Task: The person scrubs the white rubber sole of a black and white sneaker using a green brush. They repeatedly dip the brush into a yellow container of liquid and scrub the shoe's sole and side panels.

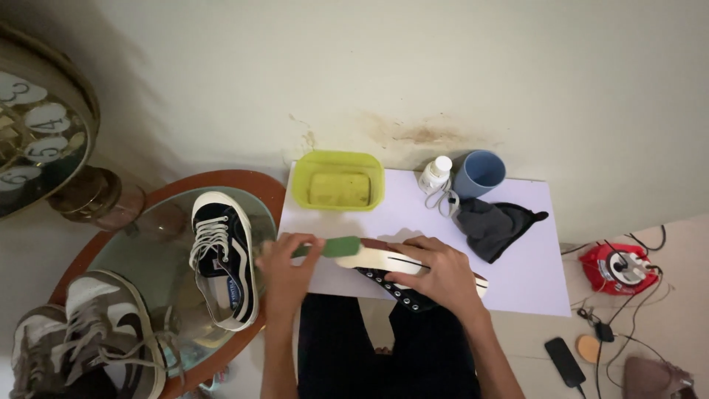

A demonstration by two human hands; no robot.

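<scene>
Both hands work a shoe [413,284] at the white board's [532,258] near edge.

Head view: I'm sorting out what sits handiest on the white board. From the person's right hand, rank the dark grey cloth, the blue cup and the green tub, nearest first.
Measured from the right hand:
1. Dark grey cloth, just beyond the hand, to its right.
2. Green tub, at the board's far left corner.
3. Blue cup, at the far edge by the wall.
The tub and cup are nearly level; that order is loose.
</scene>
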